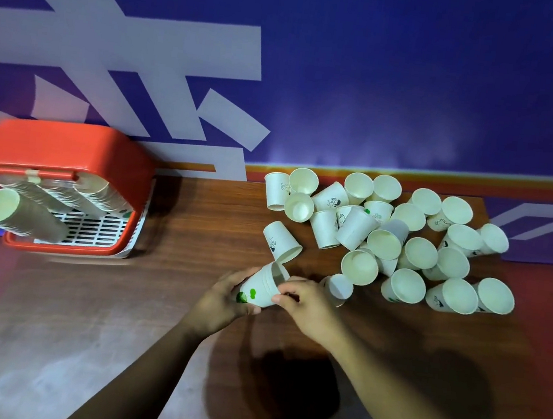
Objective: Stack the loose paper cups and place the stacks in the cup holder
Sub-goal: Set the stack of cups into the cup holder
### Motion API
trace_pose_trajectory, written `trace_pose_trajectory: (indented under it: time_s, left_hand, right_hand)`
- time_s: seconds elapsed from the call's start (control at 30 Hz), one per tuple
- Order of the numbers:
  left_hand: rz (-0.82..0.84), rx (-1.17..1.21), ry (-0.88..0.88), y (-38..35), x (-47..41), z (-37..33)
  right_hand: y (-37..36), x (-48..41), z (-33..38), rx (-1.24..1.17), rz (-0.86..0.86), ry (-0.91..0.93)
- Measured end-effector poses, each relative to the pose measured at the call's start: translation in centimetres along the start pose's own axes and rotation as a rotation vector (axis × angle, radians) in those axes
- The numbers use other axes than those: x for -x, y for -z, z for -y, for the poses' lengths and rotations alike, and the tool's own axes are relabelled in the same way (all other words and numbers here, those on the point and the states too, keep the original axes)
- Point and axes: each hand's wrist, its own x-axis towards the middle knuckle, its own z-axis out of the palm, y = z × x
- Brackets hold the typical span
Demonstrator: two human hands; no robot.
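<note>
Paper-white and nested, the small stack [264, 287] sits between your two hands, near the middle of the desk [152, 316]. Your left hand [223, 301] cups its base end with the fingers curled round the wall. Your right hand [309, 304] pinches the near side of the wall, thumb against it.

The stack's long axis runs from near-left to far-right, so its open mouth faces the loose cups [402, 241] heaped on the far right. The nearest loose cup [340, 287] lies just beside your right hand on its far side. That hand is the closer one for the next pick, I judge.

The cup holder [64, 157], red with a white grille, stands well apart at the far left. Long stacks [23, 215] already lean in it, mouths towards you. Many cups remain, so the task looks far from finished.

The desk is brown wood grain, and behind it rises a blue wall [386, 84] with pale angular shapes.
</note>
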Motion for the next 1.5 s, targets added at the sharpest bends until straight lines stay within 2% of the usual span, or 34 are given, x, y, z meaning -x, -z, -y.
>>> trace_pose_trajectory:
  time_s: [0.07,0.13,0.27,0.4,0.5,0.73,0.83,0.93,1.1,1.17,1.37,1.5]
  left_hand:
    - [-0.008,0.024,0.022,0.0,0.2,-0.3]
    - [-0.019,0.045,0.042,0.1,0.4,-0.1]
    - [-0.043,0.093,0.039,0.3,1.0,0.7]
    - [-0.049,0.122,0.067,0.0,1.9,1.4]
    - [-0.040,0.130,0.083,-0.3,2.3,1.6]
    - [-0.033,0.178,0.097,-0.7,2.6,2.2]
    - [-0.038,0.176,0.104,-1.0,2.6,2.1]
    - [-0.041,0.172,0.093,-1.6,2.6,1.9]
    - [-0.026,0.177,0.117,-2.0,2.5,1.8]
    - [-0.002,0.174,0.106,-2.3,2.3,1.2]
    - [0.041,0.197,0.076,-2.7,1.5,0.1]
    - [0.069,0.127,0.078,-2.3,1.6,0.5]
  right_hand:
    - [-0.5,0.2,-0.6,-0.075,-0.094,-0.018]
    - [-0.5,0.6,-2.0,-0.046,-0.262,-0.034]
    - [0.2,2.0,-5.8,0.389,-0.444,-0.024]
    - [0.3,2.8,-8.3,0.625,-0.403,-0.132]
    - [-0.6,3.1,-9.0,0.687,-0.346,-0.164]
    - [-1.7,3.9,-7.9,0.777,-0.358,-0.047]
    - [-1.0,3.7,-8.4,0.775,-0.294,-0.001]
    - [-0.3,3.5,-8.3,0.606,-0.301,-0.053]
    - [2.2,2.5,-5.5,-0.148,-0.488,-0.243]
    - [3.0,2.1,-4.3,-0.370,-0.454,-0.333]
    - [2.7,2.5,-3.5,-0.462,-0.177,-0.367]
    - [4.4,2.8,-3.4,-0.394,0.120,-0.313]
